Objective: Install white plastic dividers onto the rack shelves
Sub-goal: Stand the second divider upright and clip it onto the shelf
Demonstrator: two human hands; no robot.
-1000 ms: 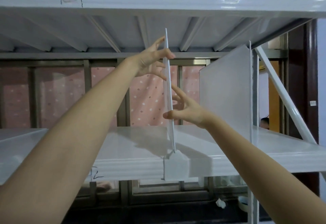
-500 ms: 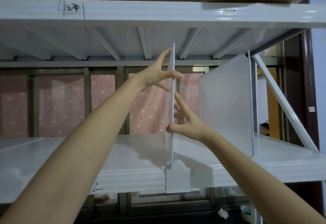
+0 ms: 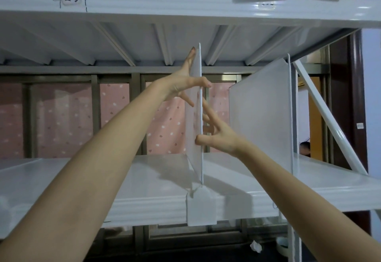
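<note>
Both hands pinch a white plastic divider [image 3: 195,105], left hand [image 3: 185,85] high, right hand [image 3: 218,135] low, best kept plumb while its front clip [image 3: 201,208] seats squarely over the shelf [image 3: 82,179] lip.

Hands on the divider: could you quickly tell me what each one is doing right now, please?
Left hand: pinches the divider near its top, thumb across the front edge.
Right hand: pinches the same divider lower down.

Room on the shelf

Open shelf [image 3: 61,179] lies to my left, free up to the ribbed upper shelf [image 3: 185,3]. The divider [image 3: 195,117] I pinch stands edge-on mid-bay; the mounted divider [image 3: 261,117] walls the right, leaving a gap where my right hand [image 3: 218,138] sits
</note>
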